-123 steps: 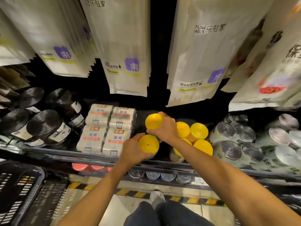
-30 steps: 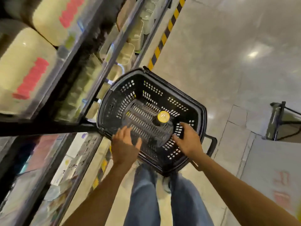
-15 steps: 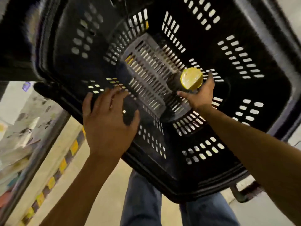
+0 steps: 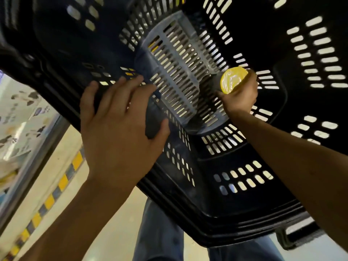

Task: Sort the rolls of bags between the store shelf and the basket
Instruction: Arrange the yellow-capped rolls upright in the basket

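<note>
My right hand (image 4: pixel 239 97) wraps the roll (image 4: pixel 232 80) by its side inside the basket (image 4: pixel 244 225); it seems light, soft, a little slippery. My left hand (image 4: pixel 120 132) lies flat on the basket wall.

A pale cream floor (image 4: pixel 62 166) is seen at lower left, crossed on a slant by a strip of tape (image 4: pixel 49 201) marked in yellow and dark blocks. Just beyond the tape the grey metal edge of a shelf (image 4: pixel 35 162) is set along the same slant. Behind it white packs (image 4: pixel 20 117) with dark marks are stacked, too blurred to be read. At lower right the floor is shown greyer and cooler. The left side is lit warmly and brightly.
</note>
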Motion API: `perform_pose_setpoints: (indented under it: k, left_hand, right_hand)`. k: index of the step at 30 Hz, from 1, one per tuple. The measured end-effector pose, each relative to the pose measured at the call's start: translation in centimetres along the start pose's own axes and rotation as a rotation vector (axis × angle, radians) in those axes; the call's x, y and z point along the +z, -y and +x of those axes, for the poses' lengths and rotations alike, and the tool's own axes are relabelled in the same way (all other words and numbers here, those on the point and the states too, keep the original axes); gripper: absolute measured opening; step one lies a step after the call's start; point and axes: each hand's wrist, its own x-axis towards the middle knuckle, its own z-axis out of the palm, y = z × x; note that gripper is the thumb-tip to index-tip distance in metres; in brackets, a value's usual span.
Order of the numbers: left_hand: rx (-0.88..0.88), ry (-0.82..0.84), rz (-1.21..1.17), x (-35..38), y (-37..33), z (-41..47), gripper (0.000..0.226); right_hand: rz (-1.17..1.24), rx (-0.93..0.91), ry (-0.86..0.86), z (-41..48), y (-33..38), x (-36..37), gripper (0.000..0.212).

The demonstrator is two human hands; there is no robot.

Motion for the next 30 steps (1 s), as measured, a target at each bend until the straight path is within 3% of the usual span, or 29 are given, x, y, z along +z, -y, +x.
perform_pose_setpoints:
  k: [6,12,15,21,30]
  left_hand:
    - [0.044,0.018,-0.005,-0.2,0.0,0.6,0.049]
    - [-0.028,0.207,-0.212,-3.8,-1.2,1.9,0.058]
    - [-0.015,0.203,-0.269,-7.5,-2.7,2.4,0.06]
    - [-0.059,0.348,-0.245,-16.2,-4.5,1.1,0.064]
    - [-0.012,0.233,-0.255,-31.8,-5.7,-4.2,0.063]
  right_hand:
    - [0.022,-0.007,0.029,-4.3,1.1,-3.2,0.09]
    - [0.105,-0.067,0.116,-10.4,4.9,-10.3,0.086]
    - [0.074,-0.136,0.114,-13.3,7.6,-14.7,0.089]
    - [0.065,-0.25,0.039,-20.0,13.2,-23.5,0.097]
    - [0.066,-0.482,-0.029,-30.5,20.4,-36.1,0.1]
